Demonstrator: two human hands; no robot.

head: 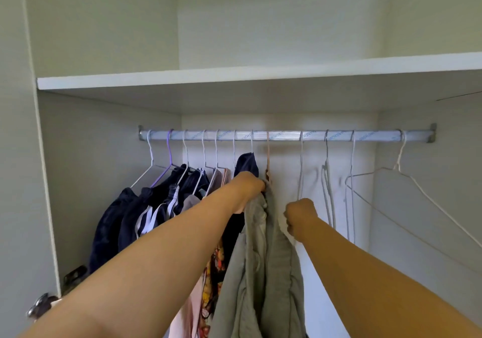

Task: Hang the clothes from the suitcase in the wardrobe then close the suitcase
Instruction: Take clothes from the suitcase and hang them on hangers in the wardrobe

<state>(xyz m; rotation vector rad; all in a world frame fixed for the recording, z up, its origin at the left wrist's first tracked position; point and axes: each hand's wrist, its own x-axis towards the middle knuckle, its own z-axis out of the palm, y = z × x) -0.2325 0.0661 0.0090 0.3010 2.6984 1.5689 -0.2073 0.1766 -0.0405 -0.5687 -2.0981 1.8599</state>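
Under the shelf, head view: the grey-green garment hangs from the pale pink hanger. The hook sits over the rail, between the dark clothes on your left and the empty wire hangers on your right.
Garment handling: it looks soft and light, with deep folds. I judge it can slide off a thin hanger if you pull it to one side.
Where to hold: take it high, at the shoulders near the hanger neck, not at the loose lower cloth.
Left hand: it grips the top of the garment just below the hook. The fingers are closed into the cloth and mostly hidden behind it.
Right hand: the fingers are curled tight at the right edge of the garment and touch it. It seems you pinch the cloth there, though the fingertips do not show clearly.
Suitcase: not in view.
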